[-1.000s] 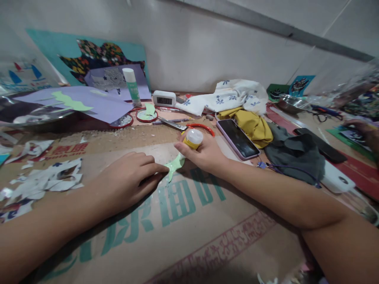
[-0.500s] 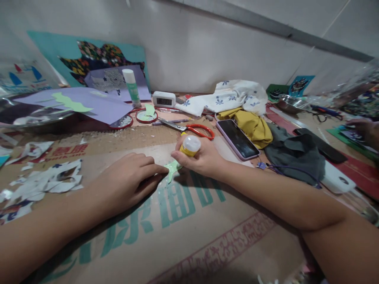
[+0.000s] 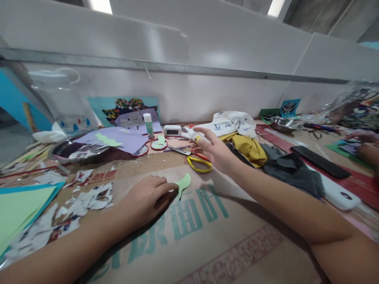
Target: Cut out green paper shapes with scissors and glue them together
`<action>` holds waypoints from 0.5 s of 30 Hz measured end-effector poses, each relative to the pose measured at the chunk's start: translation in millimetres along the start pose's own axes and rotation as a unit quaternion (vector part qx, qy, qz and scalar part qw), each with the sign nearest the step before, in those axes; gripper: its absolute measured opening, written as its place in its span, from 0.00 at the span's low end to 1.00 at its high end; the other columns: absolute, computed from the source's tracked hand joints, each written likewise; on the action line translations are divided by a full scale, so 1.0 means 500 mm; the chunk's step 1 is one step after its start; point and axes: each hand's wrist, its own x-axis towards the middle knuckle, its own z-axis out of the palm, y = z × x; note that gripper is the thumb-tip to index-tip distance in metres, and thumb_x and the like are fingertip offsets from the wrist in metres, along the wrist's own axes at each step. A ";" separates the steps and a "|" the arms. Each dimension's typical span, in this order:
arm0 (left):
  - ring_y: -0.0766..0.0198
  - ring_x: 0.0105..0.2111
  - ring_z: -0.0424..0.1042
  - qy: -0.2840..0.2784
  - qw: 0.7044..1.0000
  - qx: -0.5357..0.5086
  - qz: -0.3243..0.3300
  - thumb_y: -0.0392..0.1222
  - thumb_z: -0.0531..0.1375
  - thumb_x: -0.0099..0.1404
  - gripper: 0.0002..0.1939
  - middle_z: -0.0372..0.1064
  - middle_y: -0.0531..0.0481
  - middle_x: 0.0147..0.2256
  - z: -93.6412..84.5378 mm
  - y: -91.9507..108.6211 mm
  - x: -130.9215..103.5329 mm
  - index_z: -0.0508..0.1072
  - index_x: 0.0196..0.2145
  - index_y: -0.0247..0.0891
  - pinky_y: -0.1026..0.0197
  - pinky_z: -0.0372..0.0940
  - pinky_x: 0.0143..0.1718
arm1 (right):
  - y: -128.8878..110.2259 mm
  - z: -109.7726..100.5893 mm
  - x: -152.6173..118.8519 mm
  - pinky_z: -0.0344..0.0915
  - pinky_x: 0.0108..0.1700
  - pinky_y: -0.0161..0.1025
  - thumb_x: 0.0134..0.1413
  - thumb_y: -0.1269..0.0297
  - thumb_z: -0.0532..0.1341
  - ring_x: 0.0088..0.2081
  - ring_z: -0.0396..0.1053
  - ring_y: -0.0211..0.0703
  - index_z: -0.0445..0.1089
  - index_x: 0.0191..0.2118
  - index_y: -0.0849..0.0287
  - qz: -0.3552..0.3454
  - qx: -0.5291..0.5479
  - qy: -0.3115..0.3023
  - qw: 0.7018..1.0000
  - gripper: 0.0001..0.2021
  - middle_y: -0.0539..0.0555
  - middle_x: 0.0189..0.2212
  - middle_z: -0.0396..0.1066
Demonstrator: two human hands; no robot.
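Note:
My left hand (image 3: 151, 195) lies on the cardboard (image 3: 166, 252), its fingers curled and the fingertips pressed on the edge of a small light-green paper cutout (image 3: 184, 183). Farther forward, my right hand (image 3: 217, 152) is raised above the board, its fingers around a small glue bottle (image 3: 196, 139) with a white body and a bit of yellow; part of it is hidden by the fingers. Just under that hand are scissors (image 3: 199, 163) with yellow and orange handles, the blades pointing left.
A glue stick (image 3: 149, 125) and a white digital clock (image 3: 172, 131) stand at the back. At left are a metal bowl (image 3: 55, 154) under purple paper (image 3: 133, 140), paper scraps (image 3: 97, 197) and green sheets (image 3: 23, 207). Cloth (image 3: 242, 148) lies right; another person's hand (image 3: 368, 152) is far right.
My right hand has lifted the bottle off the green cutout and moved it away, toward the back. My left hand stays on the cutout. The view has tilted upward.

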 end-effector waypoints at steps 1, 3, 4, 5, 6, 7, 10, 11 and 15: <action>0.57 0.33 0.72 0.000 1.000 0.000 0.001 0.38 0.54 0.75 0.11 0.75 0.48 0.33 0.000 0.000 -0.001 0.76 0.47 0.40 0.57 0.60 0.34 | -0.007 -0.008 0.004 0.74 0.43 0.42 0.56 0.48 0.68 0.41 0.73 0.44 0.67 0.52 0.48 0.010 0.036 -0.003 0.999 0.21 0.51 0.40 0.74; 0.57 0.32 0.72 -0.001 1.000 -0.001 0.001 0.38 0.54 0.74 0.11 0.75 0.48 0.33 -0.001 -0.001 -0.002 0.76 0.47 0.40 0.57 0.61 0.34 | -0.014 -0.023 0.011 0.73 0.45 0.42 0.55 0.50 0.69 0.41 0.73 0.43 0.66 0.51 0.48 0.026 0.084 0.004 0.996 0.21 0.50 0.41 0.74; 0.57 0.32 0.72 0.000 1.000 -0.001 -0.002 0.37 0.54 0.74 0.11 0.74 0.48 0.33 -0.001 0.000 -0.002 0.76 0.46 0.40 0.58 0.61 0.34 | -0.014 -0.030 0.013 0.73 0.47 0.42 0.53 0.53 0.70 0.42 0.73 0.42 0.65 0.51 0.48 0.022 0.083 0.013 0.996 0.22 0.50 0.41 0.74; 0.58 0.32 0.72 0.000 1.000 -0.001 -0.005 0.37 0.54 0.74 0.11 0.74 0.48 0.33 -0.001 0.000 -0.002 0.76 0.45 0.40 0.58 0.61 0.34 | -0.011 -0.037 0.016 0.73 0.48 0.43 0.51 0.55 0.71 0.43 0.73 0.43 0.65 0.52 0.49 0.014 0.065 0.023 0.998 0.24 0.50 0.42 0.74; 0.58 0.32 0.72 0.002 1.000 -0.002 -0.008 0.37 0.54 0.74 0.11 0.74 0.48 0.32 -0.001 0.001 -0.001 0.77 0.45 0.40 0.58 0.61 0.33 | -0.006 -0.043 0.019 0.72 0.50 0.44 0.50 0.57 0.71 0.45 0.73 0.44 0.65 0.53 0.50 0.004 0.032 0.030 0.999 0.25 0.51 0.43 0.74; 0.58 0.32 0.72 0.002 1.000 -0.003 -0.011 0.38 0.53 0.74 0.12 0.74 0.48 0.32 -0.002 0.001 -0.001 0.77 0.44 0.41 0.58 0.61 0.33 | -0.001 -0.048 0.024 0.71 0.52 0.45 0.49 0.58 0.70 0.47 0.73 0.45 0.65 0.53 0.51 -0.005 -0.009 0.034 0.999 0.25 0.52 0.45 0.74; 0.58 0.33 0.73 -0.001 1.000 -0.002 -0.020 0.37 0.52 0.74 0.13 0.75 0.48 0.33 -0.004 0.003 0.000 0.77 0.44 0.40 0.58 0.62 0.34 | 0.016 -0.059 0.046 0.70 0.56 0.48 0.51 0.61 0.67 0.49 0.74 0.46 0.66 0.52 0.56 -0.018 -0.118 0.041 0.992 0.22 0.56 0.48 0.74; 0.58 0.33 0.73 -0.003 1.000 -0.002 -0.023 0.36 0.52 0.74 0.13 0.75 0.48 0.33 -0.004 0.003 0.000 0.77 0.44 0.40 0.58 0.63 0.35 | 0.021 -0.060 0.058 0.70 0.56 0.48 0.52 0.63 0.67 0.49 0.74 0.46 0.65 0.51 0.57 -0.018 -0.140 0.046 0.989 0.21 0.57 0.48 0.75; 0.58 0.36 0.75 -0.002 0.999 -0.004 -0.038 0.37 0.53 0.73 0.12 0.76 0.48 0.34 -0.007 0.003 -0.001 0.75 0.45 0.41 0.58 0.65 0.37 | 0.036 -0.052 0.126 0.71 0.52 0.45 0.52 0.68 0.67 0.46 0.76 0.45 0.65 0.47 0.59 -0.009 -0.204 0.062 0.977 0.17 0.56 0.44 0.77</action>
